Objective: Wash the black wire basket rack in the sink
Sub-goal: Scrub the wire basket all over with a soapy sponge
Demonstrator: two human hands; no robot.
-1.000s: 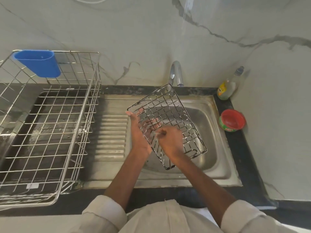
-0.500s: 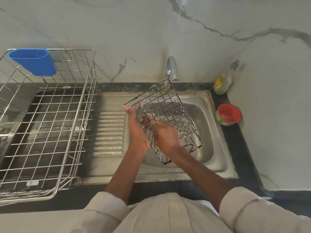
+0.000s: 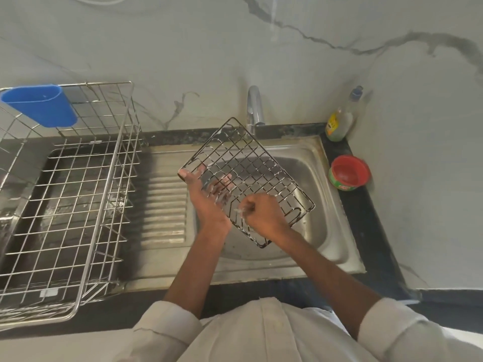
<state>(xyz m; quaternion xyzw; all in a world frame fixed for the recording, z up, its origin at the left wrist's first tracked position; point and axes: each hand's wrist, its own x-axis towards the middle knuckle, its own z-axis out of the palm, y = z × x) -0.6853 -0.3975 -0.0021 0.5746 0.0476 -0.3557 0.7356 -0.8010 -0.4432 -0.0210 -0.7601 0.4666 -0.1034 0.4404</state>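
Observation:
The black wire basket rack [image 3: 264, 165] hangs tilted over the steel sink [image 3: 320, 231], one corner up near the faucet [image 3: 254, 105]. My left hand [image 3: 206, 205] holds it at its left edge, thumb on the rim and fingers spread behind the grid. My right hand [image 3: 264, 218] is curled against the rack's lower part, pinching a small pale scrubber [image 3: 241, 210] on the wires. The scrubber is mostly hidden by the fingers.
A large silver dish rack [image 3: 109, 194] with a blue cup holder [image 3: 39, 105] stands on the left counter. The ribbed drainboard [image 3: 163, 205] lies between it and the sink. A dish soap bottle [image 3: 339, 124] and a red tub [image 3: 349, 172] sit at the right.
The view shifted a little and came back. Both hands keep their hold on the rack; my right hand moved only slightly along the wires.

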